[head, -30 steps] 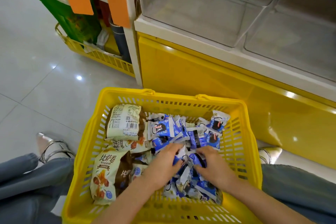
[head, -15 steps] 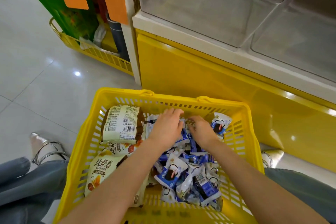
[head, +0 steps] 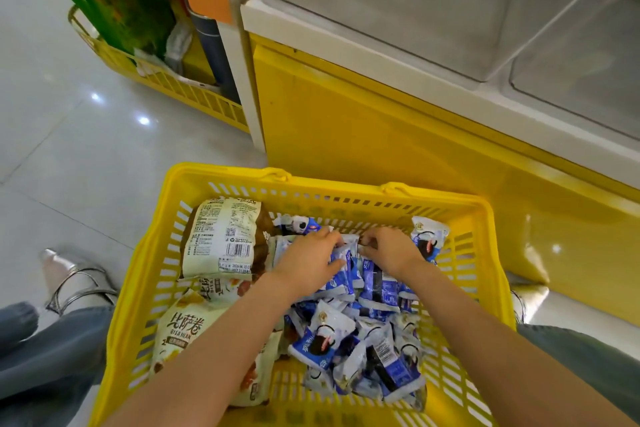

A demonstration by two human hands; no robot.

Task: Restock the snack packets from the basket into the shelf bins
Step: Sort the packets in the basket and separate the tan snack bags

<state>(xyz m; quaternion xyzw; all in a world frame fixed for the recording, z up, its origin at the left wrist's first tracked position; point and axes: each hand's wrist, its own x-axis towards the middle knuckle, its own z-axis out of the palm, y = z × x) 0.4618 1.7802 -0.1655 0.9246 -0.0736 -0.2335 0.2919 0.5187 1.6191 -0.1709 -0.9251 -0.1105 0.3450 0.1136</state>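
Note:
A yellow plastic basket (head: 483, 253) sits on the floor between my knees. It holds several small blue-and-white snack packets (head: 325, 340) on its right side and cream-and-brown larger bags (head: 221, 239) on its left. My left hand (head: 308, 260) lies on the far part of the blue pile with its fingers curled around a bunch of packets. Beside it, my right hand (head: 391, 250) grips packets too, fingertips nearly touching the left hand. Clear shelf bins (head: 398, 3) stand empty above a yellow shelf base.
The yellow shelf front (head: 381, 135) rises just behind the basket. A second yellow wire basket (head: 166, 80) with green and grey items stands at the left under orange tags. My silver shoe (head: 69, 277) and jeans flank the basket on a glossy tiled floor.
Both hands moved from the near middle of the blue packets to the far side of the pile and closed together on a bunch there. The view shifted slightly closer to the shelf.

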